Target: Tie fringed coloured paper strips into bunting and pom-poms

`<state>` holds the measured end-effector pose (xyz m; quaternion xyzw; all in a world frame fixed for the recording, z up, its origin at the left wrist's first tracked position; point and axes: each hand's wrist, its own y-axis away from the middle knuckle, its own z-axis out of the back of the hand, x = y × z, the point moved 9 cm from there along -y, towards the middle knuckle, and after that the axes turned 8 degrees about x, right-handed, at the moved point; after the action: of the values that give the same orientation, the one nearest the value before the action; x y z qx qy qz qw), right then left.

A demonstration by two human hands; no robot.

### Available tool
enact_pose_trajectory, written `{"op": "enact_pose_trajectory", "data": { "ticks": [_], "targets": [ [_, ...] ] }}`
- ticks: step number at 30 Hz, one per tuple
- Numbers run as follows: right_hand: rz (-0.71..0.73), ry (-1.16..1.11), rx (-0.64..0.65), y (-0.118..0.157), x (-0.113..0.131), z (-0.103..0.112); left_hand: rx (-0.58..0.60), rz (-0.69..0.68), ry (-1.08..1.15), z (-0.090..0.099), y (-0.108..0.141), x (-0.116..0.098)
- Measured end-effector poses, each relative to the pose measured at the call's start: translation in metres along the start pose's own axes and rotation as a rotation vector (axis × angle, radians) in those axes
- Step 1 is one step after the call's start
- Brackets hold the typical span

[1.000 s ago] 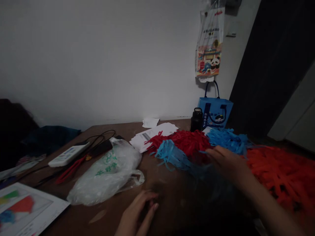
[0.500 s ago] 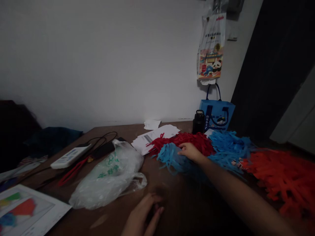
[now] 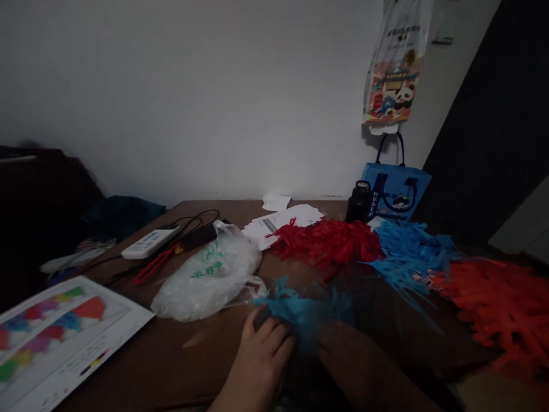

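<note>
A bundle of light-blue paper strips [image 3: 306, 309] is between my two hands near the front of the brown table [image 3: 193, 357], its middle blurred by motion. My left hand [image 3: 266, 346] has its fingers curled at the bundle's left edge, with a small dark patch by the thumb that I cannot make out. On the bundle's right side is my right hand [image 3: 349, 355], smeared and dim, its fingers bent in against the strips. Behind them lies a heap of red strips [image 3: 330, 243]. Brighter blue strips [image 3: 414, 249] and orange strips [image 3: 501, 303] spread to the right.
Left of the hands sits a crumpled clear plastic bag [image 3: 206, 280]. A printed sheet with coloured bunting [image 3: 64, 337], a white power strip [image 3: 150, 241] and cables are farther left. White papers [image 3: 285, 220], a black bottle [image 3: 359, 201] and a blue tote bag [image 3: 398, 191] stand at the back.
My right hand has brought the light-blue bundle from beside the red heap toward the table's front. My left hand has moved up to meet it, its fingers curling in. The view has shifted slightly.
</note>
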<state>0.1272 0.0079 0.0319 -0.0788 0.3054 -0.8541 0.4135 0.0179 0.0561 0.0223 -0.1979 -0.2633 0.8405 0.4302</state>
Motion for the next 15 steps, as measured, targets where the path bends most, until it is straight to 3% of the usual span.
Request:
{"op": "enact_pose_trajectory", "data": {
  "ticks": [4, 8, 12, 15],
  "targets": [
    [-0.038, 0.035, -0.016, 0.023, -0.003, -0.003, 0.166, 0.050, -0.066, 0.010, 0.002, 0.012],
    [-0.042, 0.022, 0.005, 0.026, -0.003, -0.005, 0.150, 0.019, -0.036, 0.030, -0.001, -0.003],
    [0.036, 0.036, -0.011, 0.018, 0.010, 0.010, 0.172, -0.113, 0.012, 0.013, -0.009, -0.038],
    [0.115, 0.086, -0.027, 0.018, 0.023, 0.017, 0.170, -0.050, 0.026, 0.002, -0.018, -0.033]
  ]
}}
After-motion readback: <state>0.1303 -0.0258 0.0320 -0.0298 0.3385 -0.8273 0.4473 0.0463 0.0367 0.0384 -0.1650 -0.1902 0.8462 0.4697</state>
